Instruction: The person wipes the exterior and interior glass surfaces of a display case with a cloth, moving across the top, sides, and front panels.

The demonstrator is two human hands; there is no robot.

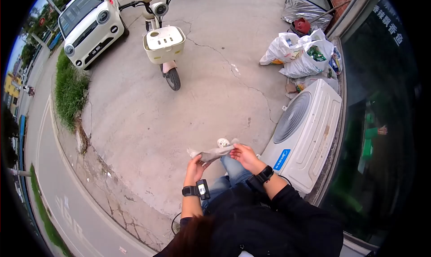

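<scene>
I stand on a concrete forecourt (206, 100) and look down at my two hands. Between them stretches a grey crumpled cloth (211, 154). My left hand (195, 167) pinches its left end, and my right hand (244, 156) grips its right end. Each wrist carries a black band, the left one with a small device. Below the cloth I see my jeans and a white shoe (223, 143).
A white air-conditioner unit (305, 131) lies on the ground just right of me, against a dark shop window (381, 122). White plastic bags (301, 53) sit beyond it. A cream scooter (164, 41) and a white car (90, 23) stand ahead. Kerb and road lie left.
</scene>
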